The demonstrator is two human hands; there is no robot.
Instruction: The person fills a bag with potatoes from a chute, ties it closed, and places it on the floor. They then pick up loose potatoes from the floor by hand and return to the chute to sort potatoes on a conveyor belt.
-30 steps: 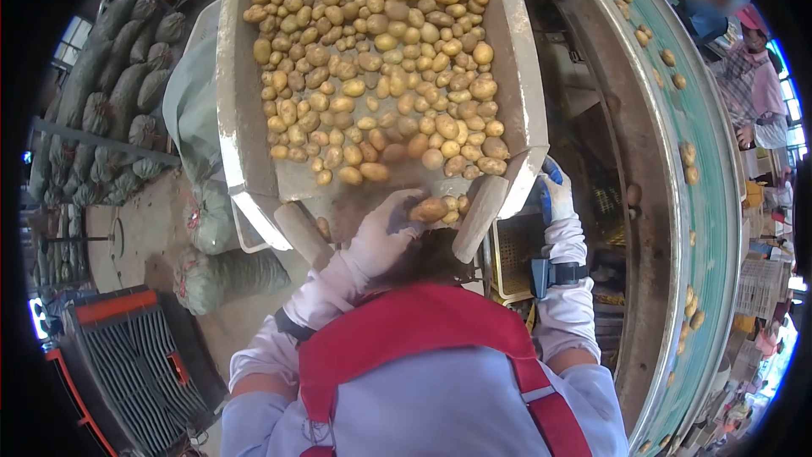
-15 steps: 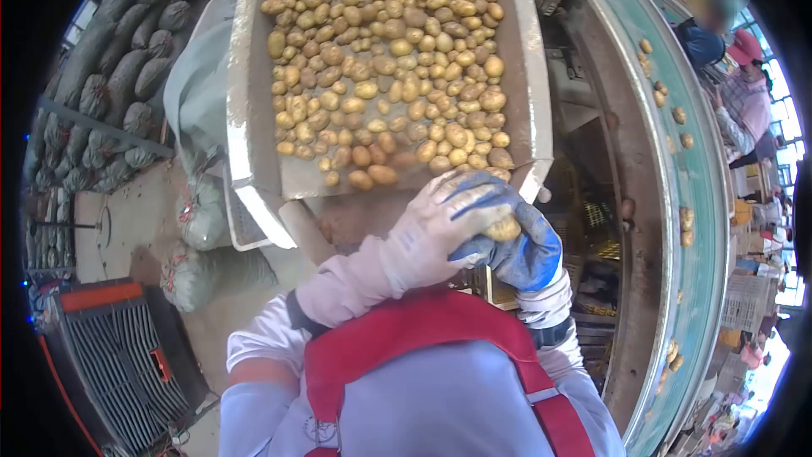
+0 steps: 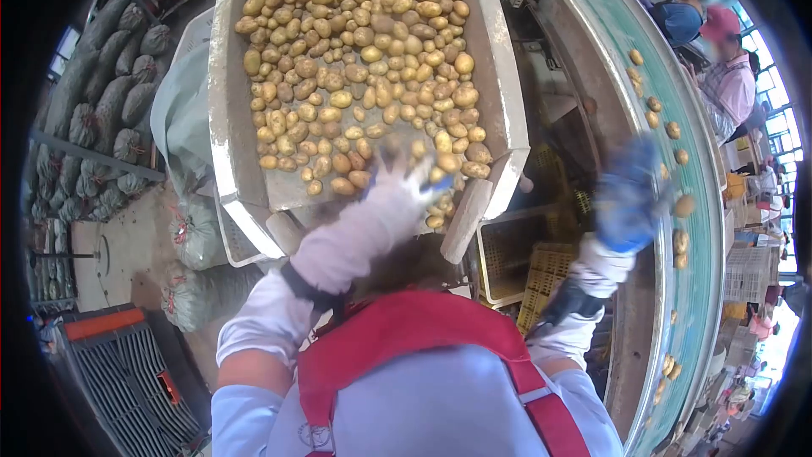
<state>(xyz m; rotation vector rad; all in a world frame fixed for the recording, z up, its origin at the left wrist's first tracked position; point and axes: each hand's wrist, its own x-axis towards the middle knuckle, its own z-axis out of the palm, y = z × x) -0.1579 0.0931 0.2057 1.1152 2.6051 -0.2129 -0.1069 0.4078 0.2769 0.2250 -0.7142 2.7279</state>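
1. Potatoes (image 3: 370,55) crowd a tray (image 3: 222,110), upper centre.
2. Left hand (image 3: 402,179), mid-frame: blurred fingers spread among them, any hold unclear.
3. Right hand (image 3: 630,195), right of centre, blurs near green belt (image 3: 700,296); finger state unreadable.

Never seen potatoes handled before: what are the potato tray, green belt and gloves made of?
Tray: perhaps painted metal, matte, with chipped whitish edges. Green belt: likely rubber or plastic, flat and faintly shiny. Gloves: seemingly pale fabric with blue, perhaps rubbery, patches; blur hides the finish.
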